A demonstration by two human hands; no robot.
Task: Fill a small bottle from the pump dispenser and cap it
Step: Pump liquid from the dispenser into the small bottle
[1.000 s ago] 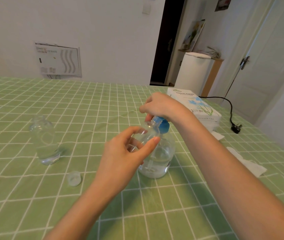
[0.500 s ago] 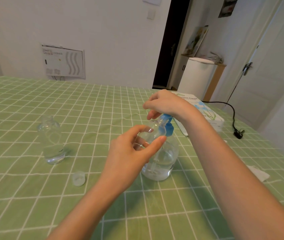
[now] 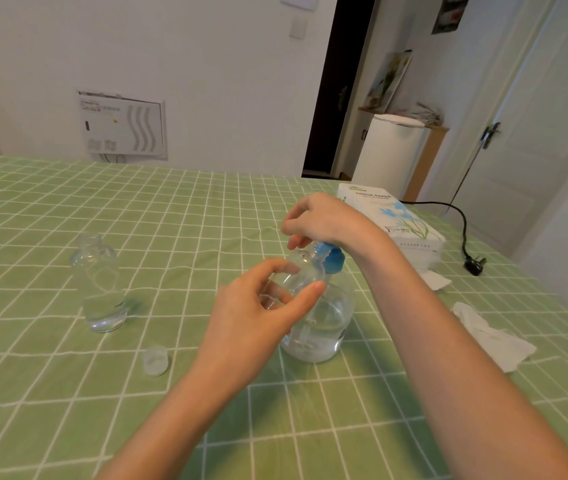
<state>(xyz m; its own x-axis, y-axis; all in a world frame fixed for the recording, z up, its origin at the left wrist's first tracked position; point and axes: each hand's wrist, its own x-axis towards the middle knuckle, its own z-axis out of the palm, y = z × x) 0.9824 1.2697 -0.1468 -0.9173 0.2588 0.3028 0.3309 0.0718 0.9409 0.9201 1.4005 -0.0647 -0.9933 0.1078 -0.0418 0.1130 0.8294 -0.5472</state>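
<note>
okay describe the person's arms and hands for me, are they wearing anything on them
Both forearms are bare up to the bottom edge of the frame, with no sleeves showing. The left hand and the right hand wear no gloves, and no rings, watch or bracelet show on the fingers or wrists. The nails look short and unpainted. No marks or bandages are visible.

A home: checked tablecloth point(image 3: 137, 209), tissue box point(image 3: 400, 220), interior door point(image 3: 532, 133).

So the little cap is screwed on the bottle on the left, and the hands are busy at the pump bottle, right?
Not quite. In the head view the little cap lies loose on the tablecloth, and the bottle on the left stands open. Both hands are at the pump bottle.
</note>
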